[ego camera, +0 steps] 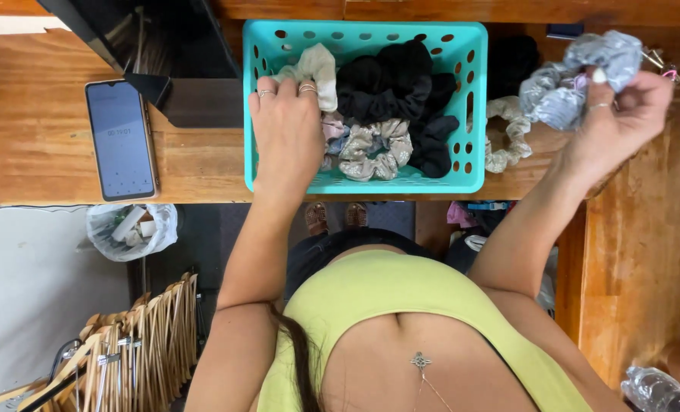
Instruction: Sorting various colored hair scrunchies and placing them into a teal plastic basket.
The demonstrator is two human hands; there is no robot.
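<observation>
A smartphone [120, 140] lies near the wooden counter's [42, 168] left end as the left hand [286, 126] reaches into a teal basket [473, 114] at the front edge, fingers closed on a cream scrunchie [317, 69]. The right hand [622, 114] pinches a grey scrunchie [576, 80] above the counter's right end; soft, light fabric, likely graspable anywhere. Wooden hangers [138, 336] stand below.

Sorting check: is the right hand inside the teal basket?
No, the right hand holds a grey scrunchie outside the teal basket.
</observation>
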